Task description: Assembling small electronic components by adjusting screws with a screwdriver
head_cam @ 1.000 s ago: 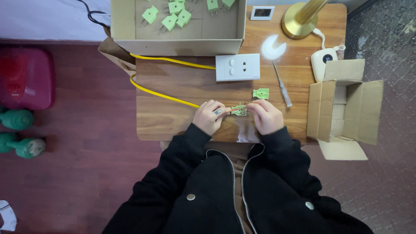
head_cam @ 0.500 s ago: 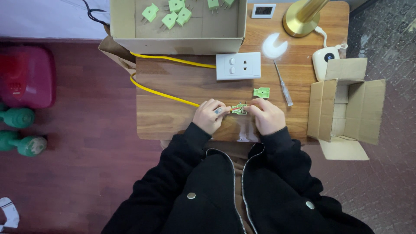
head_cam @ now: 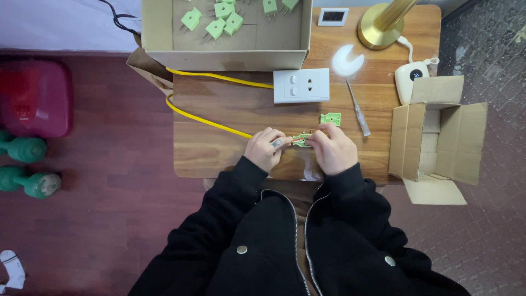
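1. Pinching a small green connector piece (head_cam: 302, 139) between both hands, low over the wooden surface (head_cam: 219, 148) near its front edge.
2. Clamping the left hand (head_cam: 267, 149) on the piece's left end, fingertips together, close to where the yellow cable (head_cam: 208, 121) runs in.
3. Closing the right hand (head_cam: 334, 148) on the right end, fingers curled over it and hiding part of it.
4. Leaving a second green piece (head_cam: 330, 118) lying just beyond the right hand, a thin screwdriver (head_cam: 358, 107) beside it, a white socket plate (head_cam: 301, 85) further back.
5. Keeping more green pieces in the open cardboard tray (head_cam: 164, 38) at the far edge.
6. Judging good handling: bracing wrists on the surface, holding the piece level, pressing evenly from both ends, keeping fingertips off the small metal parts.
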